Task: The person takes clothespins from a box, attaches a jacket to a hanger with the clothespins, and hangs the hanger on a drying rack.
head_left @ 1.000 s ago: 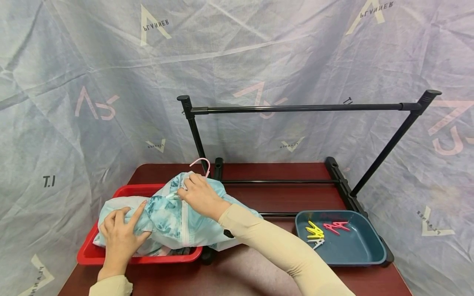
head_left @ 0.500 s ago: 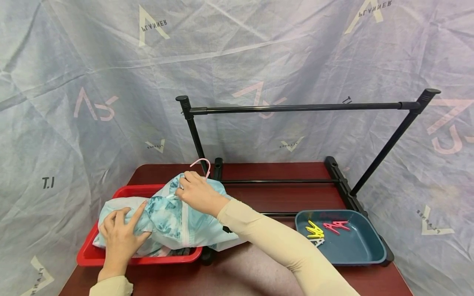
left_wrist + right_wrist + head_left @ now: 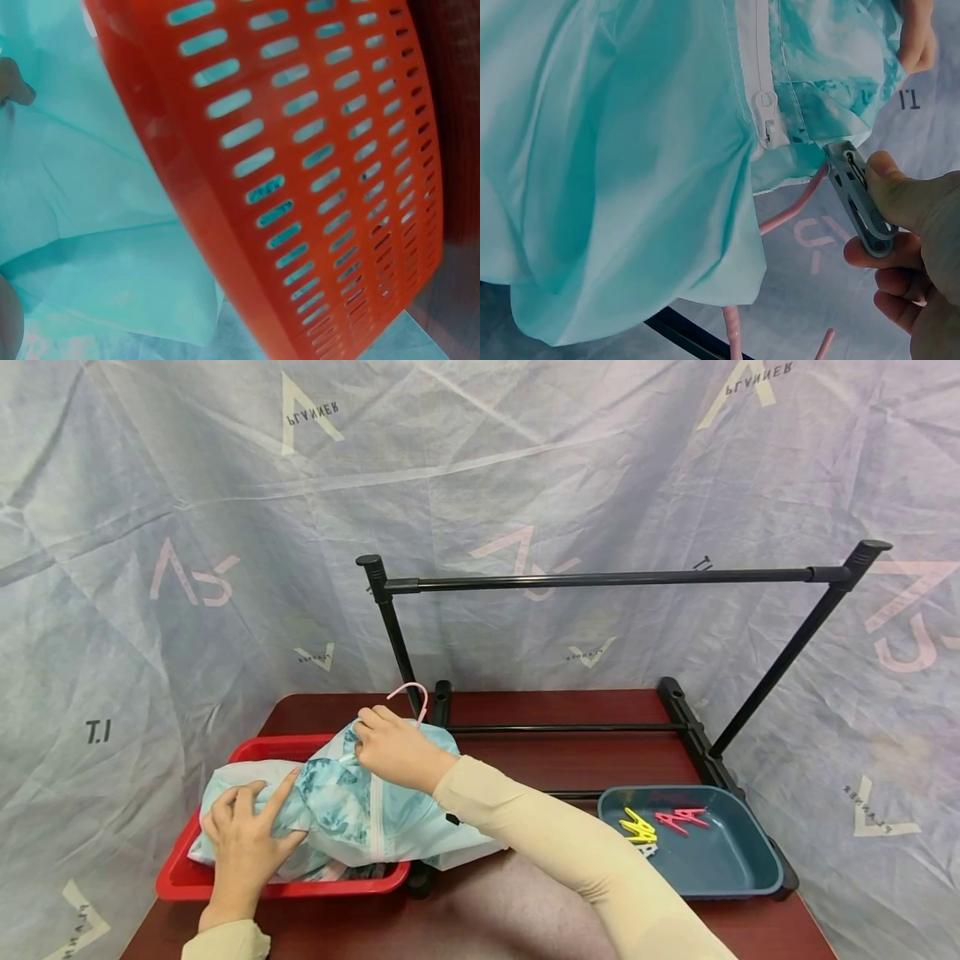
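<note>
A light-blue zip jacket (image 3: 337, 797) with a marbled pattern lies draped over the red basket (image 3: 168, 881). From its top sticks the hook of a pink hanger (image 3: 420, 702). My left hand (image 3: 243, 827) holds the jacket's left part, thumb and index finger spread apart across the fabric. My right hand (image 3: 397, 747) is at the neckline by the hanger hook. In the right wrist view it pinches a grey clothespin (image 3: 859, 199) between thumb and finger. The clothespin's tip meets the pink hanger at the edge of the jacket, near the zip pull (image 3: 765, 112).
A black garment rack (image 3: 600, 581) stands behind, its top bar above the table (image 3: 570, 756). At the right a blue-grey tray (image 3: 731, 860) holds yellow clothespins (image 3: 637, 827), pink clothespins (image 3: 681, 818) and a white one. More cloth (image 3: 326, 870) shows inside the basket.
My right hand has shifted slightly left along the neckline, its sleeve now covering more of the white clothespin in the tray. The left hand stays in place.
</note>
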